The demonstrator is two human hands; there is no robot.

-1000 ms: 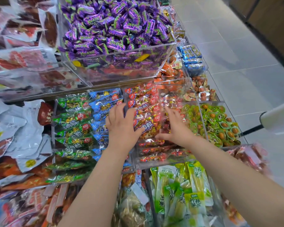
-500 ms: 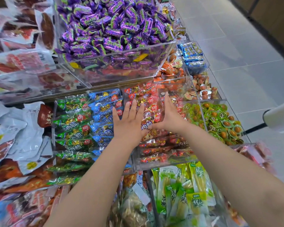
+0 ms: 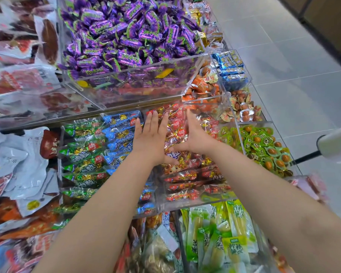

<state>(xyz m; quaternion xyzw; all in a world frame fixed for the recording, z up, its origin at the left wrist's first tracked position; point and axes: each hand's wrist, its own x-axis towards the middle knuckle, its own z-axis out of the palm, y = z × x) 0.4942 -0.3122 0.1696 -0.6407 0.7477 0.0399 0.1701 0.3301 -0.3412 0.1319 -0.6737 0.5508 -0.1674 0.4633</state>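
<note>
Both my hands reach into a clear acrylic bin of red-wrapped snack packets. My left hand lies flat with straight, spread fingers on the left side of the red pile. My right hand stands on its edge at the right side of the pile, fingers straight and pointing away from me. A heap of the red packets sits between the two palms. Neither hand curls round a packet.
Blue packets and green packets fill the bins to the left. A raised clear bin of purple candies stands behind. Green egg packs lie right, yellow-green packs near me. Tiled floor runs along the right edge.
Both hands slid away from me along the red packets. My left hand went from curled over the packets to flat with straight fingers. The two hands came closer together.
</note>
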